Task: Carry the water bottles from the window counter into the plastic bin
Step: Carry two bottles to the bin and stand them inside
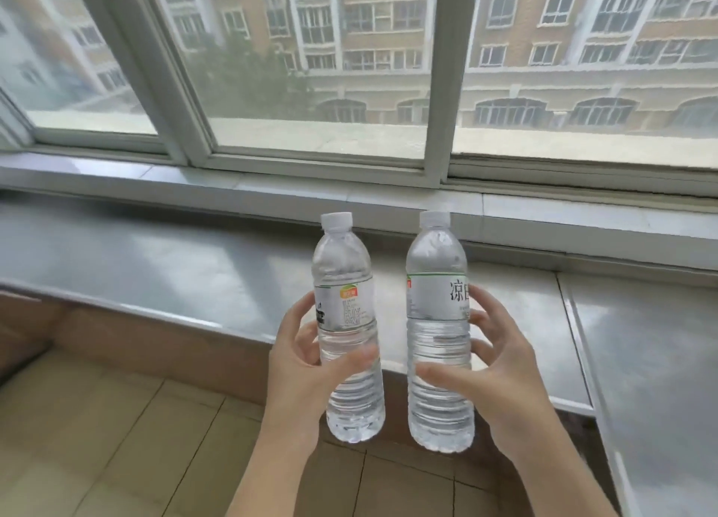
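Observation:
Two clear water bottles with white caps and white labels are held upright in the air, in front of the grey window counter (163, 260). My left hand (299, 365) grips the left bottle (345, 283) around its middle. The right bottle (437, 283) is held the same way by my right hand (493, 369). The bottles stand side by side, a small gap apart, their bottoms over the tiled floor. No plastic bin is in view.
A large window (311, 62) with white frames runs behind the counter, with buildings outside. The counter bends toward me along the right side (652, 361). Beige floor tiles (97, 439) lie below at the left.

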Tool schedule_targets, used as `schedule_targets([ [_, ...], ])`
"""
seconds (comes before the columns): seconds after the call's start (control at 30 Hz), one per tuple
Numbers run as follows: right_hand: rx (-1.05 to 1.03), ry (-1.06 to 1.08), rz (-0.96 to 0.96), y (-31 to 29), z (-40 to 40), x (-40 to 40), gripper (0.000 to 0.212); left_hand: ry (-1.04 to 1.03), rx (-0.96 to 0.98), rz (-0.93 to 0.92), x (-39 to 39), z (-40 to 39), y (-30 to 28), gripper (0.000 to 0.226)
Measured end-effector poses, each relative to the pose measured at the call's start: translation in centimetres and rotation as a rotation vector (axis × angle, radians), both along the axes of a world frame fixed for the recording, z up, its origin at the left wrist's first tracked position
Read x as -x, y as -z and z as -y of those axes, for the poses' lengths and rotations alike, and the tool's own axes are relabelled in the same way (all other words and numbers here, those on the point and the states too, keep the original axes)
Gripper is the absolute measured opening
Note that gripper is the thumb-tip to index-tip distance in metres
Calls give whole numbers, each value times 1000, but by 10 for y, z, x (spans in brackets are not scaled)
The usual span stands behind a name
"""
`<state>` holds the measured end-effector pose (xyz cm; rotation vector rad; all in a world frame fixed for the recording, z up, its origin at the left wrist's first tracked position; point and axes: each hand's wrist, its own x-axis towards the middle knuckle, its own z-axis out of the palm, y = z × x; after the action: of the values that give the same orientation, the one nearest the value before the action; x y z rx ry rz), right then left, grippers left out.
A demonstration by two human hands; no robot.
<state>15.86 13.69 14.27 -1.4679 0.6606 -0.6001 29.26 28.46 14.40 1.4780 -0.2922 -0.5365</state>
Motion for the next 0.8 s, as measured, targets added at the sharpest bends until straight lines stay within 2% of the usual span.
schedule_targets([
  [0.2,-15,-152,-5,0,-68,-78,96,-125,-7,5,-54,-89,4,105],
  [0.4,4,-334,14,-8,-157,-155,97,-222,17,37,-106,-195,2,97],
  [0.67,-3,-558,42,-9,-284,-243,97,-432,68,114,-148,-336,-14,92],
  [0.8,51,-740,49,-14,-347,-286,94,-616,99,154,-154,-402,-19,94],
])
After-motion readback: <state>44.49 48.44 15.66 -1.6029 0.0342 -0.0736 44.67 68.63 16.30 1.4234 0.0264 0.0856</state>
